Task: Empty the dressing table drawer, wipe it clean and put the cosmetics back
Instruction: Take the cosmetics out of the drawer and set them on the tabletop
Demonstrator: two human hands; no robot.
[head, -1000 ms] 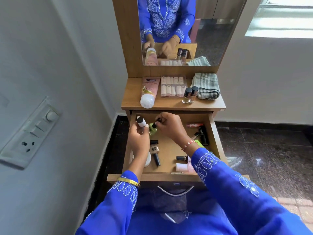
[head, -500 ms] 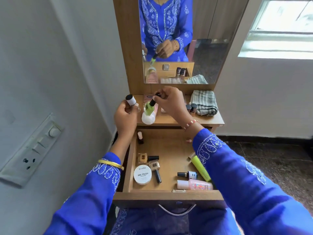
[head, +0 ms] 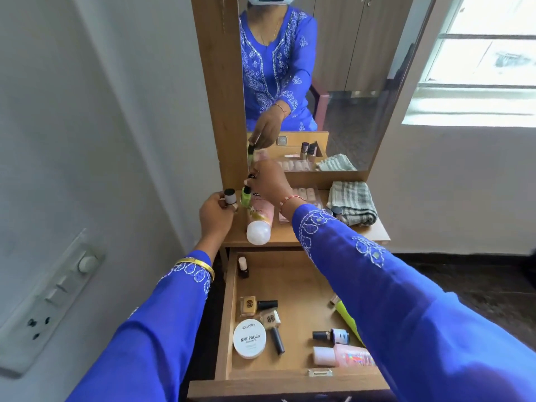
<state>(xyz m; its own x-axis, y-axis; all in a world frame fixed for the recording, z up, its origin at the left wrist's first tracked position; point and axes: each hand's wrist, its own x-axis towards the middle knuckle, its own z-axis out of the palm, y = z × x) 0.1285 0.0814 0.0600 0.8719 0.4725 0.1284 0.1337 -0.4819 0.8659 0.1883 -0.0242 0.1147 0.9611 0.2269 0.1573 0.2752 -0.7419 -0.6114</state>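
Observation:
The wooden drawer (head: 227, 320) stands pulled out below the dressing table top (head: 290, 240). My left hand (head: 216, 217) grips a small bottle with a black cap (head: 229, 196) at the top's left edge. My right hand (head: 268, 181) pinches the black cap of a green nail polish bottle (head: 246, 196) just above the top, beside a pink tube (head: 259, 220). In the drawer lie a white nail polish remover tub (head: 249, 338), several nail polish bottles (head: 258, 305), a pink bottle (head: 342, 356) and a green tube (head: 346, 317), partly hidden by my right sleeve.
On the top also sit a clear box of false nails (head: 307, 195), two small bottles (head: 336, 211) and a folded striped cloth (head: 352, 203). A mirror (head: 333, 82) rises behind. A wall with a switch panel (head: 49, 303) is close on the left.
Both hands rose out of the drawer with their bottles and moved back over the table top's left side. The view tilted up.

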